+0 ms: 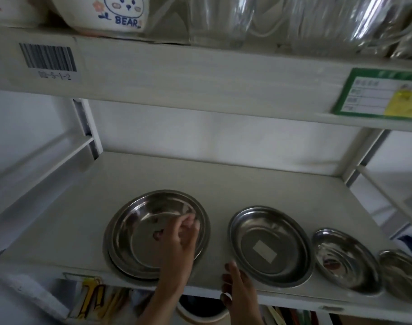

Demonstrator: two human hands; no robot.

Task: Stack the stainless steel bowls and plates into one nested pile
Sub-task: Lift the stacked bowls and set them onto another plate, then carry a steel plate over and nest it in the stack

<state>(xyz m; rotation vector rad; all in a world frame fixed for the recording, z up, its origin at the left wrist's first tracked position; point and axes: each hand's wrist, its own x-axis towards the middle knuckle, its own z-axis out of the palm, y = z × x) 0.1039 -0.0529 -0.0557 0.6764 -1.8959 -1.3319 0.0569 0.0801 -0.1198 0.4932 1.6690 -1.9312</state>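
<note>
Left grip: your left hand (180, 233) is curled over the near-right rim of the shiny round steel plate (141, 233); fingers look pinched on the edge, so I judge it grasping that plate.
Under it: a wider round steel plate (107, 245) shows beneath, so the pile looks started.
Right grip: your right hand (235, 287) hangs released, fingers loose, at the white shelf (59, 219) front edge.
Next up: the oval-looking steel dish with a pale sticker (268, 245) sits just right of that hand; a smaller steel dish (345, 259) and a blurred one (402, 273) lie further right.
Handling: likely light, stiff, slick. Hook the rim, thumb inside.
</note>
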